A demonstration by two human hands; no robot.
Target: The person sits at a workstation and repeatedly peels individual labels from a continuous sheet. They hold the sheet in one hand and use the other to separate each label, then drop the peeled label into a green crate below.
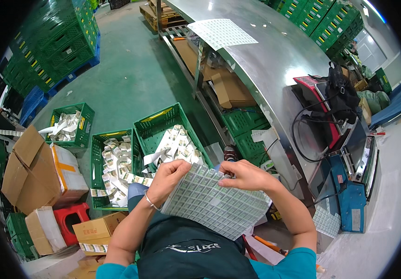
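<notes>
A large sheet of small printed labels (221, 205) lies slanted across my lap, over a dark apron (193, 254). My left hand (169, 179) pinches its upper left corner between thumb and fingers. Along the upper edge, my right hand (247, 176) grips the sheet, thumb on the printed face and fingers curled behind. Just beyond my hands stands a green plastic crate (164, 120) holding white label strips (179, 143). Beside it on the left, another green crate (97, 174) is full of similar strips (116, 164). The writing is too small to read.
To the right runs a stainless steel table (256, 55) with another label sheet (223, 33), a red-edged device (317, 101) and a black cable. On the left are cardboard boxes (29, 171), a red plastic stool (69, 218) and a smaller green crate (85, 122). Stacked crates (57, 45) stand behind.
</notes>
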